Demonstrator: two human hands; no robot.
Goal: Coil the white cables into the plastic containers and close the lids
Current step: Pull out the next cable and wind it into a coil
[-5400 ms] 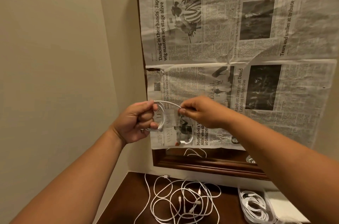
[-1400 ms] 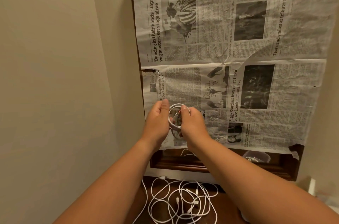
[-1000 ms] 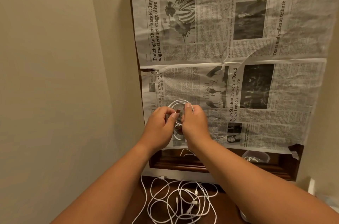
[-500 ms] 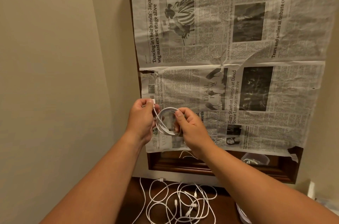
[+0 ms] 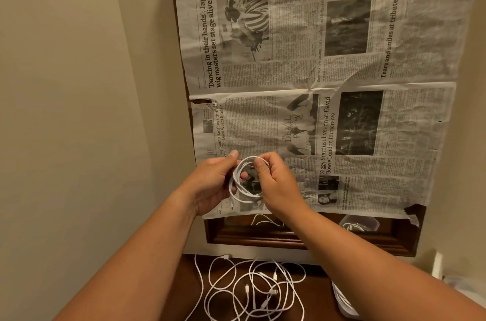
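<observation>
While a coiled white cable (image 5: 246, 181) is held mid-frame, it is pinched by curled left hand (image 5: 214, 184) and right hand (image 5: 277, 184); its loop is elongated vertically.

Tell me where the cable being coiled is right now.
In the head view, the coiled cable is held up between the left hand and right hand, in front of the newspaper, above the loose cables.

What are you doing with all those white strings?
They are charging cables. Both hands hold one white cable wound into a small coil in the air: the left hand grips one side, the right hand pinches the other. More loose cables lie tangled on the dark table below. A plastic container with cable in it peeks out beside the right arm, so this coil is not packed yet.
</observation>
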